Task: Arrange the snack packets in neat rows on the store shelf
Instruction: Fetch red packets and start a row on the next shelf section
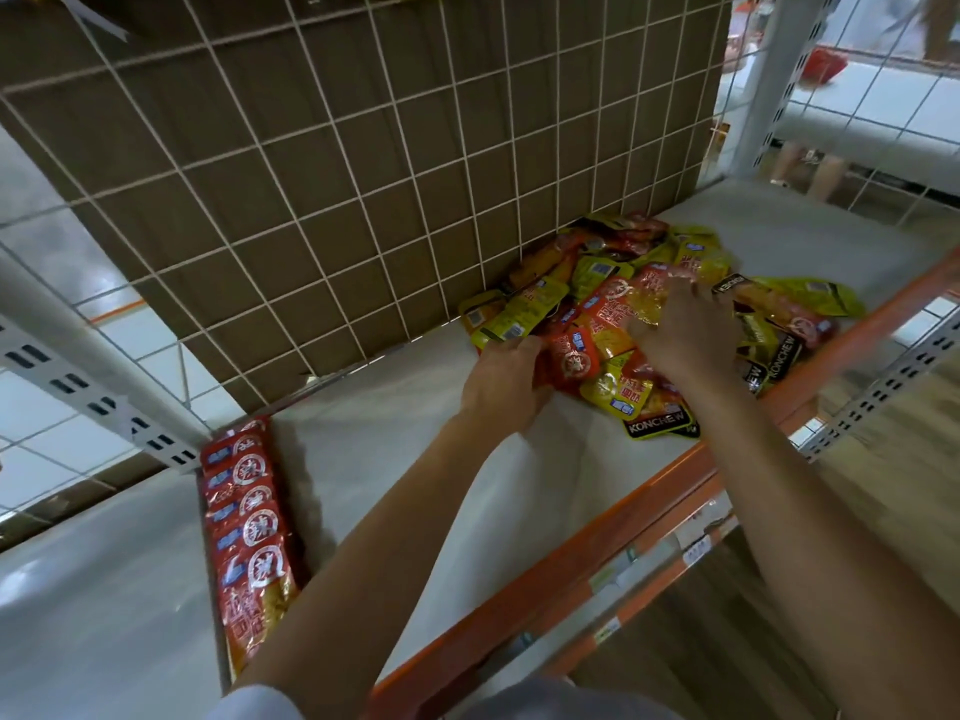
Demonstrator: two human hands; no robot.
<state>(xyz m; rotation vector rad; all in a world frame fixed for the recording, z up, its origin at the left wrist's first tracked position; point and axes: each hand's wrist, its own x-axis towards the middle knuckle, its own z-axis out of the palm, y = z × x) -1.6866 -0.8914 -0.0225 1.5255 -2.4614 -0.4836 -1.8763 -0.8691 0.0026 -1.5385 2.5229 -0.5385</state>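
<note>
Snack packets, red and yellow, heaped in a loose pile (pixel 597 304) on the white shelf (pixel 395 459), jumbled at all angles and overlapping, so not yet in any row. Just behind the pile, a wire grid (pixel 363 200) backed with brown cardboard (pixel 291 163), likely there to keep stock from sliding off the back. Well to the left of the pile, at the shelf's end, one tidy row of red packets (pixel 249 532), overlapped like tiles with labels up, probably the pattern to copy. Between that row and the pile, bare shelf board. In front of the pile, an orange rail (pixel 597 543) carrying price tags (pixel 696 545).

Left hand (pixel 506 384) at the pile's near-left edge, fingers curled round a red packet (pixel 574 358), seemingly to draw it free or to steady the heap. Right hand (pixel 680 335) on top of the pile, fingers spread wide and laid flat over the packets, blurred, holding nothing discernible; judged to be sifting for matching ones. Sorting by colour apparently in hand, with most of the job left to do. Glossy film likely to slip, so better lifted than dragged.
</note>
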